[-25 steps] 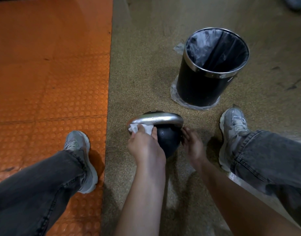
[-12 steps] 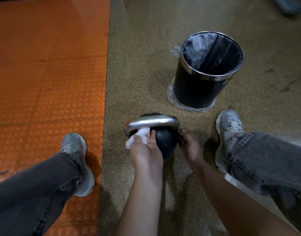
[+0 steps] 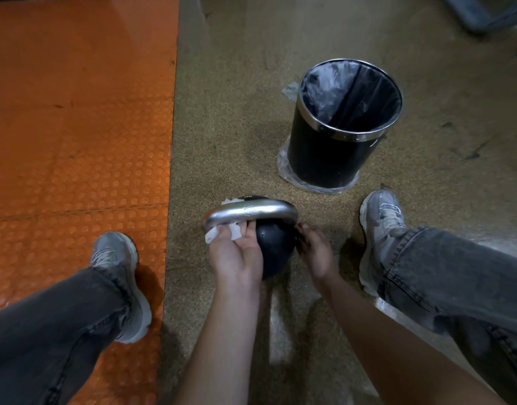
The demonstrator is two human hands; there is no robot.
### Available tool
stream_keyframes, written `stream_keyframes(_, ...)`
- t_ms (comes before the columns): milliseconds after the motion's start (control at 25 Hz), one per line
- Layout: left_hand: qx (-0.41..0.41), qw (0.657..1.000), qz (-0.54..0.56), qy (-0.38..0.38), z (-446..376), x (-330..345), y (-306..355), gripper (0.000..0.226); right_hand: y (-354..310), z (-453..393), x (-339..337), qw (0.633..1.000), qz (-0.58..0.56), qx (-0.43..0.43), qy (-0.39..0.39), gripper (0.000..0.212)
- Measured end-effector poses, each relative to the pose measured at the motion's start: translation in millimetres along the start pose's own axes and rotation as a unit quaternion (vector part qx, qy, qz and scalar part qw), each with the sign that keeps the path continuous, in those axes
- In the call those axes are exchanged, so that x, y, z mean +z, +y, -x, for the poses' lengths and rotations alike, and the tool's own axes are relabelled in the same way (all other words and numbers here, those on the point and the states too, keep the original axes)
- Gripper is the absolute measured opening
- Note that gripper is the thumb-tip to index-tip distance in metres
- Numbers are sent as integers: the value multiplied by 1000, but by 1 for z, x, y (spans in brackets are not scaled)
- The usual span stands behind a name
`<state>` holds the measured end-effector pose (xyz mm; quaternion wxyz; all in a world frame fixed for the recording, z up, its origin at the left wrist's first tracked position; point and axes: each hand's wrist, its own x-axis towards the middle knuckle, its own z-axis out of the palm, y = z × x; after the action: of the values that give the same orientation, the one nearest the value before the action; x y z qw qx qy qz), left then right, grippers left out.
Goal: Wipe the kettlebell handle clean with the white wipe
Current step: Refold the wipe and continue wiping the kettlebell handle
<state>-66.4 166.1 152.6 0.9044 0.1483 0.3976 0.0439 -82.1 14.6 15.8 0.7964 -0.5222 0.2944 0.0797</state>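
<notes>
Head view: left hand (image 3: 235, 257) pinched white wipe (image 3: 222, 232) against underside of kettlebell handle (image 3: 248, 213), left end. Right hand (image 3: 317, 251) steadied black kettlebell (image 3: 273, 252) body, fingers curled on it. Handle long axis ran left-right; unwiped span lay rightward. Kettlebell sat on floor (image 3: 236, 127) between feet, bin (image 3: 339, 127) beyond.

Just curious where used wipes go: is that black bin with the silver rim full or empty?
The black round bin with the silver rim looks empty: only its clear plastic liner shows inside, though the very bottom is dark.
</notes>
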Motion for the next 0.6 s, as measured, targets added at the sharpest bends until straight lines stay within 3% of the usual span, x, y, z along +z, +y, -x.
stream_keyframes(200, -10, 999, -44, 2, 15, -11, -6, 32, 3, -4, 0, 1000, -11, -3, 0, 33)
stream_keyframes(320, -11, 1000, 6, 3, 1, -5, -1, 35, -1, 0, 2, 1000, -9, 1, 4, 32)
stream_keyframes(480, -4, 999, -28, 27, 16, -14, -3, 33, 1, -2, 0, 1000, -11, 0, 1, 33)
stream_keyframes(600, -4, 1000, 6, 23, 1, -7, 2, 34, 1, -2, -1, 1000, -5, 5, -3, 36)
